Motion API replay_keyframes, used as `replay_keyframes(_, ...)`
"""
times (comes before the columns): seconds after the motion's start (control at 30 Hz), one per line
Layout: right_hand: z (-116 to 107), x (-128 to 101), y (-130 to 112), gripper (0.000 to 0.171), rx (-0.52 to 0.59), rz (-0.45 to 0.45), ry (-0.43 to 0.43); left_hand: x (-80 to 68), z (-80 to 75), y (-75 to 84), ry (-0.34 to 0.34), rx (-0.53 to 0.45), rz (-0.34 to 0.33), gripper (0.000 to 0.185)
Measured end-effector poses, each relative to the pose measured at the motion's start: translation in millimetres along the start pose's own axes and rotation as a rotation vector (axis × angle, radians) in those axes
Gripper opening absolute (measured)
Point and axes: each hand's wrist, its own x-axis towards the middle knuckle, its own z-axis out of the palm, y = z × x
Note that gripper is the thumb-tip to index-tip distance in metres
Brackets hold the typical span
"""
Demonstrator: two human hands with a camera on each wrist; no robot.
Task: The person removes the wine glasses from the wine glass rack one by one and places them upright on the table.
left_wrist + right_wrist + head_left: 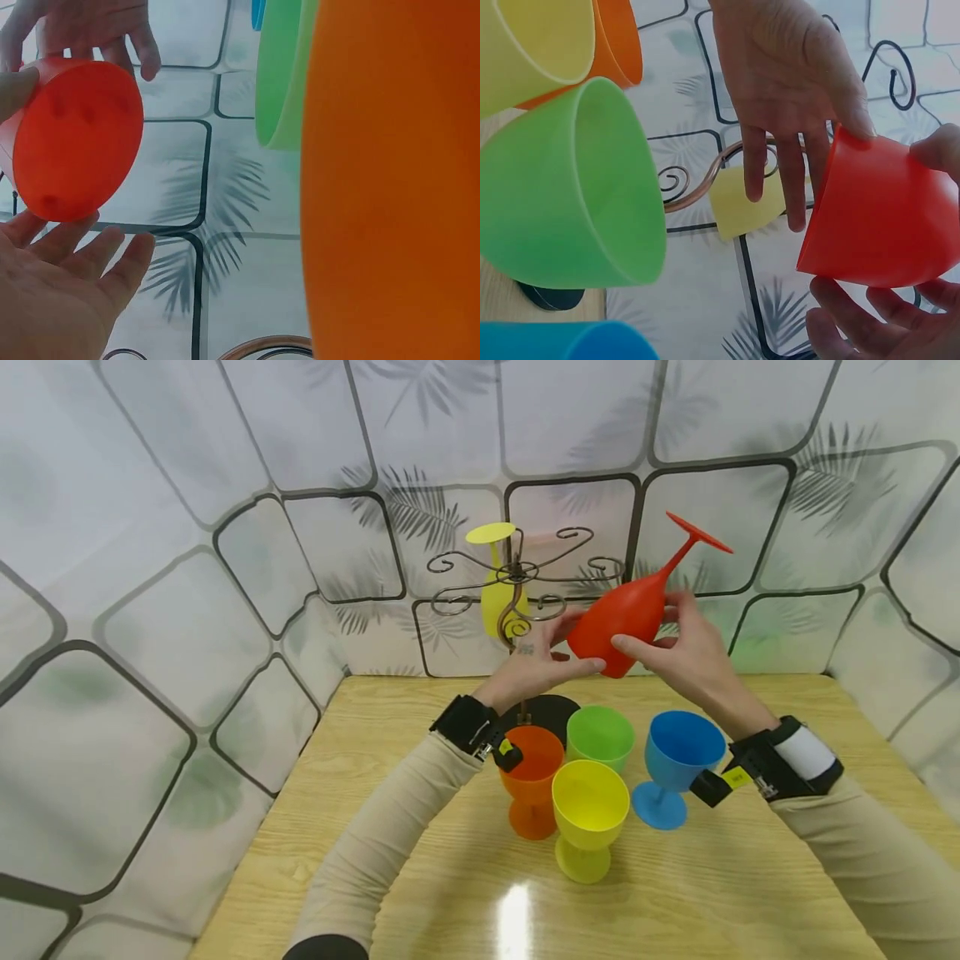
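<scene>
A red goblet (622, 618) tilts in the air, its foot up to the right and its mouth down. My right hand (693, 647) grips its bowl, thumb in front and fingers behind. At the rim, my left hand (536, 656) holds the bowl between thumb and fingers; its other fingers (787, 172) extend past the mouth in the right wrist view. Beside the left hand stands a dark metal rack (517, 572) with curled arms. From it a yellow goblet (495, 597) hangs upside down behind my left hand.
Below my hands, an orange goblet (532, 777), a green goblet (600, 735), a yellow goblet (588, 814) and a blue goblet (678, 752) stand upright on the wooden table (360, 760). The rack's round black base (551, 714) is behind them. A patterned curtain (300, 552) encloses the table.
</scene>
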Motion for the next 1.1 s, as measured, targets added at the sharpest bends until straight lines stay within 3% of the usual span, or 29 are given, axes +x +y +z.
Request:
replay_keyframes(0.4, 6, -13, 5, 0.089, 0.101, 0.030, -0.035, -7.0, 2.7, -0.9, -0.027, -0.095, 0.009, 0.057)
replay_keyframes(0.6, 8, -19, 9, 0.082, 0.123, -0.010, -0.036, -8.4, 2.5, -2.8, -0.012, -0.093, 0.045, 0.055)
replay_keyframes(0.73, 10, -24, 11, 0.085, 0.090, -0.063, 0.012, -8.9, 0.8, -5.3, 0.013, -0.067, 0.068, 0.054)
replay_keyframes(0.87, 16, -30, 17, 0.083, 0.023, -0.218, 0.129, -9.9, -1.2, -7.3, 0.027, -0.049, 0.058, 0.056)
replay_keyframes(1.1, 20, -32, 29, 0.068, -0.311, -0.667, 0.347, -12.8, -3.4, -8.0, 0.025, -0.060, 0.016, 0.058)
